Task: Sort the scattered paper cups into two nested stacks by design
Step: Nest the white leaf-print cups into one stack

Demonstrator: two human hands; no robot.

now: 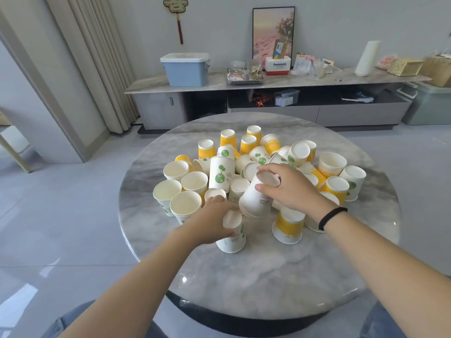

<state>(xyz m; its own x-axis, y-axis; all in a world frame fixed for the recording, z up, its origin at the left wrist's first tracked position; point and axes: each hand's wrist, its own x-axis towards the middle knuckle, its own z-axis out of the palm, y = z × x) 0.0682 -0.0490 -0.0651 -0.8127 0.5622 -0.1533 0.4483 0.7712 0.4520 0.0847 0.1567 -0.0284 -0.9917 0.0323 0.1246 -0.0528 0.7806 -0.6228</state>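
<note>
Several paper cups lie scattered on a round marble table (pixel 256 284): white ones with a green tree print (pixel 220 174) and yellow ribbed ones (pixel 289 226). Some stand upright, some upside down, some on their sides. My left hand (pixel 214 219) grips an upside-down green-print cup (pixel 233 240) that rests on the table near the front of the pile. My right hand (pixel 290 189) holds a tilted, upside-down short stack of white cups (pixel 256 198) just above and to the right of that cup.
Behind the table runs a long low cabinet (pixel 268 84) with a blue lidded box (pixel 186 69), a tray, a framed picture and other items. Curtains hang at the left. My knees show below the table's front edge.
</note>
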